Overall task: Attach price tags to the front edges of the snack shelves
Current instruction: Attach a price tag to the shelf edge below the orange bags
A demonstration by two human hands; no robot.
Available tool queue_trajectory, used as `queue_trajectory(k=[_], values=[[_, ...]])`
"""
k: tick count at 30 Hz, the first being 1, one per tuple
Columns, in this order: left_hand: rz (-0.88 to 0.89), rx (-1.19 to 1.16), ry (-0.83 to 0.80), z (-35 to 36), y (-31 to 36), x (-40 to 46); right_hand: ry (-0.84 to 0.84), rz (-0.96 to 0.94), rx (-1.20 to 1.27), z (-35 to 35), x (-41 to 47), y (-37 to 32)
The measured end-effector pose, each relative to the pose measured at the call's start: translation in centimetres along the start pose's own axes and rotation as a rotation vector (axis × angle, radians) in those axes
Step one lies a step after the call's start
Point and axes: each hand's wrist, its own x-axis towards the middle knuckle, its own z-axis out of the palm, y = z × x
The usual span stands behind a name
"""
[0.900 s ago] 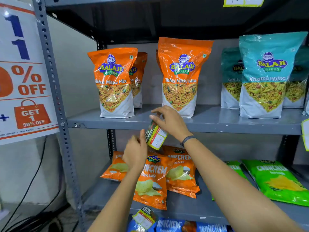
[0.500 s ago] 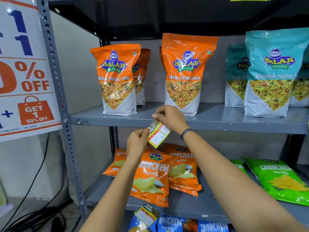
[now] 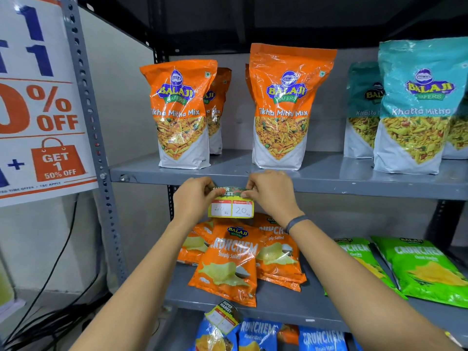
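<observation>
Hands hold the tag from both sides. The left hand (image 3: 193, 196) pinches the top-left corner of the yellow and red paper price tag (image 3: 231, 204); the right hand (image 3: 272, 192) pinches its top-right corner. The tag's long axis runs level, parallel to the front edge of the grey metal shelf (image 3: 329, 184), and its green top strip lies against that edge. Both grips are equally near, I judge; pressing comes next.
</observation>
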Motion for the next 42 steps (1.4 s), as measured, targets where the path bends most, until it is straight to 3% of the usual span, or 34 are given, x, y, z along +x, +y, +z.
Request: queue_trajectory(k=[8, 24, 28, 31, 34, 42], values=[[-0.012, -0.134, 0.009, -0.4, 0.1, 0.4, -0.018, 0.137, 0.263, -0.7, 0.4, 0.1], [-0.151, 0.103, 0.02, -0.5, 2.8, 1.7, 0.092, 0.137, 0.274, -0.2, 0.7, 0.4], [-0.083, 0.317, 0.118, -1.0, 4.9, 1.1, 0.097, 0.091, 0.361, -0.9, 0.1, 1.3], [0.012, 0.358, 0.198, -0.5, 7.8, 0.5, 0.184, 0.081, 0.402, -1.8, -1.3, 3.4], [0.148, 0.245, 0.242, 1.6, 12.8, -0.2, 0.3, 0.156, 0.361, -3.4, -3.6, 7.7], [0.414, -0.103, 0.01, 11.1, 31.3, -3.1, 0.702, 0.476, 0.201, -10.1, -12.7, 23.9]])
